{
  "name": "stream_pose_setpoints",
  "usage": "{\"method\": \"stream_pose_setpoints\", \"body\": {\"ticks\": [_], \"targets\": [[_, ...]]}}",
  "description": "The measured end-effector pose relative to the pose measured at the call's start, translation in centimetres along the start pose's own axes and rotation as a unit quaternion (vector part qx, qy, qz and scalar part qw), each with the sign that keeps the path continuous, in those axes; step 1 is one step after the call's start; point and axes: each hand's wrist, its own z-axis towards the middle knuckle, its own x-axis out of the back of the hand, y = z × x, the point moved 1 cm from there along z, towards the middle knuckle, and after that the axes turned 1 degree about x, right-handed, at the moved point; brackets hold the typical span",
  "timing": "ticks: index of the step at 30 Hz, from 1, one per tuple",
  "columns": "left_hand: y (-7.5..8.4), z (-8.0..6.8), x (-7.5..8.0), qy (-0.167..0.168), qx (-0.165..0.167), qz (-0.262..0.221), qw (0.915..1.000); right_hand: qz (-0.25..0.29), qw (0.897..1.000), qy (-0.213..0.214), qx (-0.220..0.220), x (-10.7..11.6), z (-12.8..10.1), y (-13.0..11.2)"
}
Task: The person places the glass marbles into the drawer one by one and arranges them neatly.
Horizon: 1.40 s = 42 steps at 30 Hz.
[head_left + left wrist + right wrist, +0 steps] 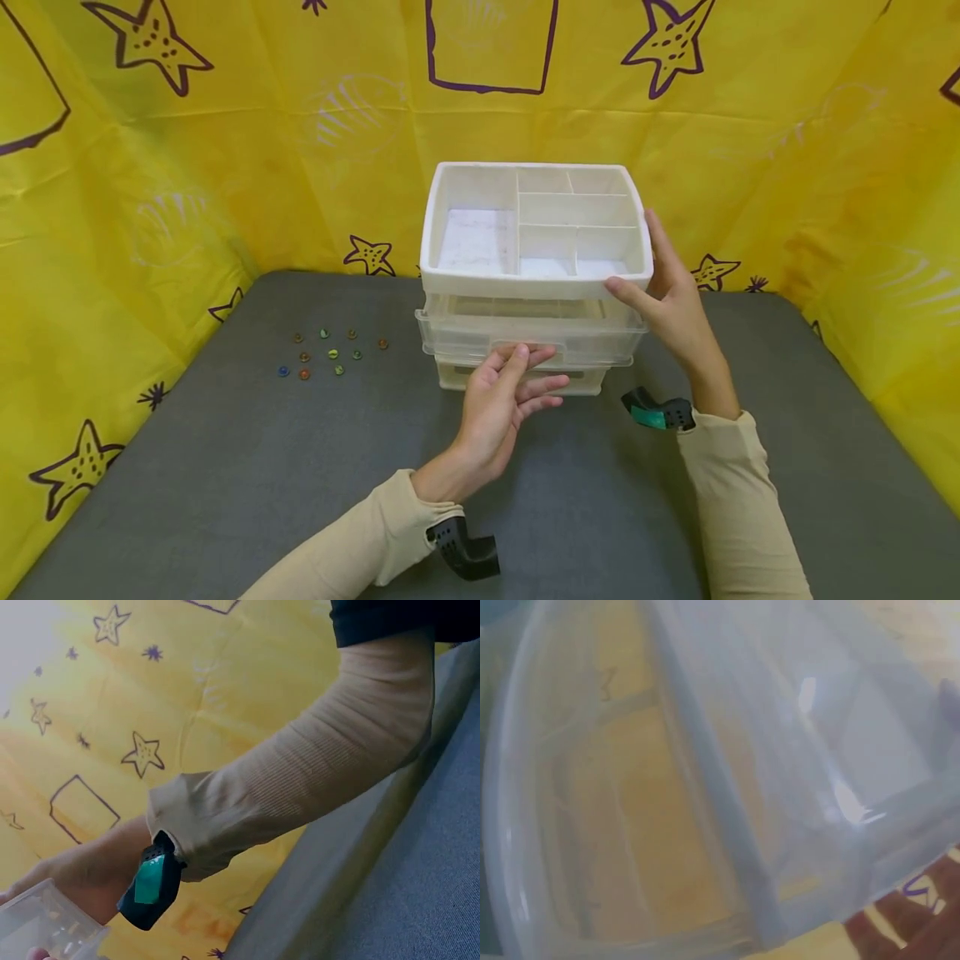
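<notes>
A white organizer [471, 287] stands on the grey table, its top tray divided into several compartments. Below the tray, a clear drawer [457, 337] juts out at the front, above a lower drawer [453, 377]. My left hand [491, 408] is at the clear drawer's front handle, thumb and index finger pinching it, the other fingers extended. On the organizer's right side, my right hand [675, 304] grips the top tray, thumb on the front corner. Clear plastic [45, 922] shows at the left wrist view's lower left. Blurred see-through plastic [720, 787] fills the right wrist view.
Several small round coloured pieces [333, 354] resembling marbles lie on the table [225, 467], left of the organizer. Yellow cloth [300, 150] with starfish drawings hangs behind and on both sides. Each sleeve carries a black wrist mount [465, 550].
</notes>
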Motion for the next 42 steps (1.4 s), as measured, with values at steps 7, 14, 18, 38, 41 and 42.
{"method": "stream_pose_setpoints", "body": {"ticks": [7,14,18,38,41,42], "targets": [[-0.3,-0.8,0.1,-0.009,0.000,0.005,0.9999,0.004,0.999,-0.031,-0.006,0.2,-0.6,-0.6],[-0.4,-1.2,0.1,-0.006,-0.006,-0.004,1.0000,0.020,0.999,-0.047,0.005,-0.2,-0.4,-0.7],[-0.5,-1.4,0.1,-0.004,-0.002,-0.008,1.0000,0.021,0.999,-0.047,0.008,-0.4,-0.5,-0.4],[-0.6,-1.9,-0.3,-0.005,-0.009,-0.004,0.9999,0.012,0.999,-0.008,0.037,-0.2,0.0,-0.1],[-0.7,-2.0,-0.3,-0.002,-0.011,-0.001,0.9999,0.003,0.999,0.006,0.035,-0.3,0.2,-0.2],[-0.7,-2.0,-0.3,-0.001,-0.011,0.001,0.9999,0.000,0.999,0.009,0.033,-0.3,0.3,-0.2]]}}
